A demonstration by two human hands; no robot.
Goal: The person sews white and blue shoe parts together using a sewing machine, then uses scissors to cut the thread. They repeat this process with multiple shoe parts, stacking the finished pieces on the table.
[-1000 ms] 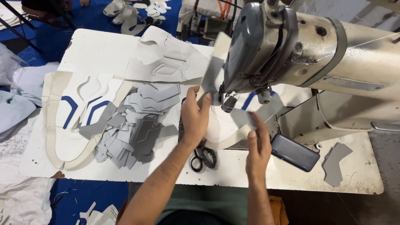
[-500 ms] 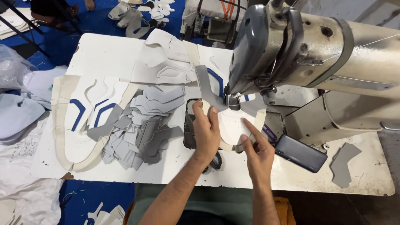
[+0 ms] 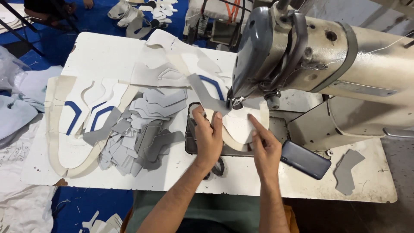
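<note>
A white perforated shoe-upper panel with a grey strip on it lies under the needle of a large cream sewing machine. My left hand presses flat on the panel's left edge, thumb and fingers on the material. My right hand rests on the panel's right side, its index finger stretched toward the needle. Black scissors lie mostly hidden under my left wrist.
A heap of grey cut pieces sits left of my hands, beside stacked white and blue shoe panels. A dark phone lies right of my right hand. One grey piece lies near the table's right edge.
Both hands have moved up to the needle area. The panel now sits under the presser foot, with my hands flattened on it instead of lifting and adjusting it.
</note>
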